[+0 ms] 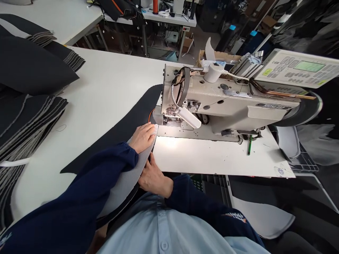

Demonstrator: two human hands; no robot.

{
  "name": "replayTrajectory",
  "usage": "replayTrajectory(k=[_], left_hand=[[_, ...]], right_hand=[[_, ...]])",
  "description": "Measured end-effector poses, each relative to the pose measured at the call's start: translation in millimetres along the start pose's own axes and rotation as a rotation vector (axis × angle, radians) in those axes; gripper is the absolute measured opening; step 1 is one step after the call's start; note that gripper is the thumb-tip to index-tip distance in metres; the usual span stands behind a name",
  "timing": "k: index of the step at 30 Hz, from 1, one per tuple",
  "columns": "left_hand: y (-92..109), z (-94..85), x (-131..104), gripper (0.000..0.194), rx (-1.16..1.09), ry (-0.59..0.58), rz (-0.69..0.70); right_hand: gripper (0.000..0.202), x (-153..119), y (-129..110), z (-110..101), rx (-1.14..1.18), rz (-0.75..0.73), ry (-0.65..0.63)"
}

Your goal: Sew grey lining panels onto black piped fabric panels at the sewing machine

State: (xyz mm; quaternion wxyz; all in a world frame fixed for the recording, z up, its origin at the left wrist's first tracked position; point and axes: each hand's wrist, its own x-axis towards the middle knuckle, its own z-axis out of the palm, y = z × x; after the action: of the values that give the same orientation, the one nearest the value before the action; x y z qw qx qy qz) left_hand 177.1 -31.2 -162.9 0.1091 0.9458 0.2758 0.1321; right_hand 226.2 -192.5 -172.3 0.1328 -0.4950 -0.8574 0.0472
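My left hand (143, 137) lies flat on a light grey mesh-backed fabric panel (120, 187), its fingers close to the presser foot of the sewing machine (233, 102). At the panel's near edge, my right hand (155, 178) grips the fabric, with the thumb pointing up toward the machine; some of its fingers are hidden. Beneath the grey panel, a large dark fabric panel (113, 130) spreads across the table and runs up behind the needle area. An orange cord or edging (150, 115) shows beside the presser foot. The needle itself is hard to make out.
Stacks of dark cut fabric panels (31, 116) lie on the white table (106, 77) at left. A control panel (299, 68) stands above the machine. A green pen-like tool (249, 144) lies at its base. Grey fabric pieces (265, 215) rest below the table's right edge.
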Motion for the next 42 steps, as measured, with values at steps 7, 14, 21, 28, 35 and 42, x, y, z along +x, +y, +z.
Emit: replayTrajectory(k=[7,14,21,28,35,42], left_hand=[[2.1,-0.2,3.4,0.038,0.006,-0.006,0.007],[13.3,8.9,29.6,0.037,0.024,0.008,0.003],[24.8,15.8,47.4,0.04,0.031,-0.017,0.005],[42.4,-1.1,43.6,0.064,0.09,-0.147,-0.057],[61.8,-45.3,17.3,0.056,0.109,-0.469,-0.122],[78.7,-40.0,9.2,0.042,0.245,-0.459,-0.156]], right_hand=[[0.031,-2.8,4.4,-3.7,-0.002,0.0,-0.007],[0.028,-12.2,31.3,-14.2,0.007,-0.003,-0.006],[0.029,-22.4,41.0,-19.1,-0.029,0.045,-0.015],[0.027,-24.8,41.7,-28.0,-0.077,0.02,-0.097],[0.04,-36.9,20.7,-38.3,-0.189,0.061,-0.043],[0.041,-45.4,-8.2,-44.4,-0.258,0.067,-0.058]])
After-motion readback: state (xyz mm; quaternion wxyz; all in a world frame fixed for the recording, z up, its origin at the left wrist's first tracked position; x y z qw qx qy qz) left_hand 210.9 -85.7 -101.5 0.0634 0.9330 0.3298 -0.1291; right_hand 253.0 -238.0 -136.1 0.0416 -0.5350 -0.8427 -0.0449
